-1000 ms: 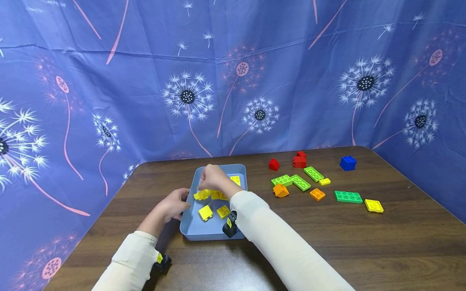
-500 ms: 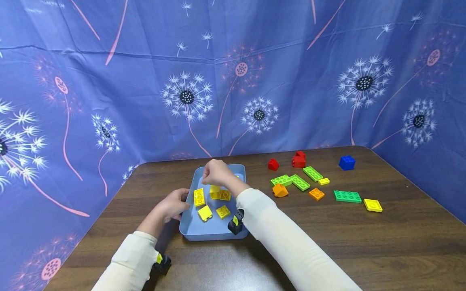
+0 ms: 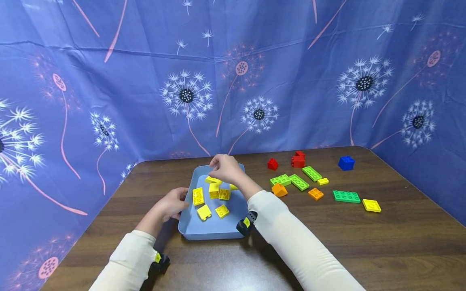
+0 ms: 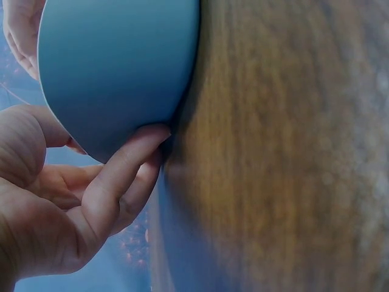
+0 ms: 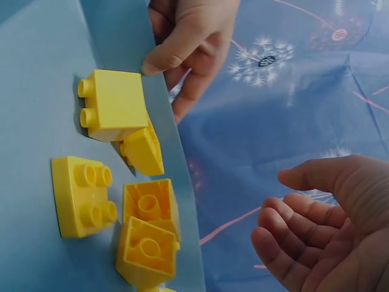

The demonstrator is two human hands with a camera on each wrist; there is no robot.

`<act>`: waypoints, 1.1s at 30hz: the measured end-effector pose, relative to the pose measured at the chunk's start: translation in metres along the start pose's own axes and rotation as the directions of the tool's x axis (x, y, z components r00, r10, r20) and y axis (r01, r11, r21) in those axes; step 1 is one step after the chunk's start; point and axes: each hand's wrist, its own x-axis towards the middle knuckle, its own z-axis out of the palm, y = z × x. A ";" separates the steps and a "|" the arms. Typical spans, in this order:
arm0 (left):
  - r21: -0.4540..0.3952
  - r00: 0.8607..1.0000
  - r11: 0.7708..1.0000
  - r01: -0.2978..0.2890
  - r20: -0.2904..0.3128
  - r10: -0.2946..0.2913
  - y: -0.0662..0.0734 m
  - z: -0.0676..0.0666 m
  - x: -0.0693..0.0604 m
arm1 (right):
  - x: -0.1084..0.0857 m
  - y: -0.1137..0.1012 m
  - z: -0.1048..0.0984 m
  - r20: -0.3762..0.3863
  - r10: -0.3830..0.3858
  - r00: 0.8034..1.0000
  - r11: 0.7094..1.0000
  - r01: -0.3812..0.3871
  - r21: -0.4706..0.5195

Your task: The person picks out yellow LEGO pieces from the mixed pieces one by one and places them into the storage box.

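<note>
A blue tray (image 3: 211, 230) stands on the table with several yellow blocks in it. The left hand (image 3: 174, 204) grips the tray's left side; in the left wrist view the left hand (image 4: 91, 194) has its thumb at the rim and its fingers against the outer wall (image 4: 121, 67). Over the tray's back part hovers the right hand (image 3: 226, 168), just above a yellow block (image 3: 212, 180). In the right wrist view the right hand (image 5: 328, 225) has relaxed, slightly bent fingers with nothing between them. Below it lie a yellow block (image 5: 121, 103) and a studded one (image 5: 80, 196).
Right of the tray lie red blocks (image 3: 298, 161), lime plates (image 3: 299, 182), an orange wedge (image 3: 279, 190), an orange plate (image 3: 315, 194), a green plate (image 3: 346, 197), yellow pieces (image 3: 371, 205) and a blue block (image 3: 346, 163). A patterned blue cloth (image 3: 298, 101) hangs behind the table.
The right hand has let go of a yellow block, which now lies at the tray's left, and has moved right and slightly up. The left hand keeps its hold on the tray.
</note>
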 end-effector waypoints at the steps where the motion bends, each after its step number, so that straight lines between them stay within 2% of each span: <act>1: 0.002 1.000 1.000 0.001 0.000 -0.001 0.000 0.000 0.000 | -0.002 0.000 -0.002 0.000 0.000 1.000 1.000 0.000 -0.001; 8: -0.006 1.000 1.000 -0.004 0.007 0.004 -0.002 0.000 0.000 | -0.018 0.008 -0.019 0.025 -0.073 0.997 0.997 0.073 -0.030; 12: -0.005 1.000 1.000 0.002 0.006 -0.002 -0.003 0.000 0.000 | -0.029 0.016 -0.033 0.005 -0.115 0.993 0.992 0.115 -0.048; 19: 0.014 1.000 1.000 -0.003 0.004 0.003 -0.003 -0.001 -0.001 | -0.052 0.029 -0.055 -0.030 -0.120 0.992 0.991 0.118 -0.057; 27: 0.001 1.000 1.000 -0.008 0.005 0.008 -0.004 0.000 0.001 | -0.071 0.048 -0.075 -0.047 -0.164 0.985 0.981 0.158 -0.110; 33: 0.001 1.000 1.000 -0.017 0.011 0.017 -0.004 0.000 0.002 | -0.081 0.061 -0.091 -0.034 -0.124 0.992 0.985 0.118 -0.127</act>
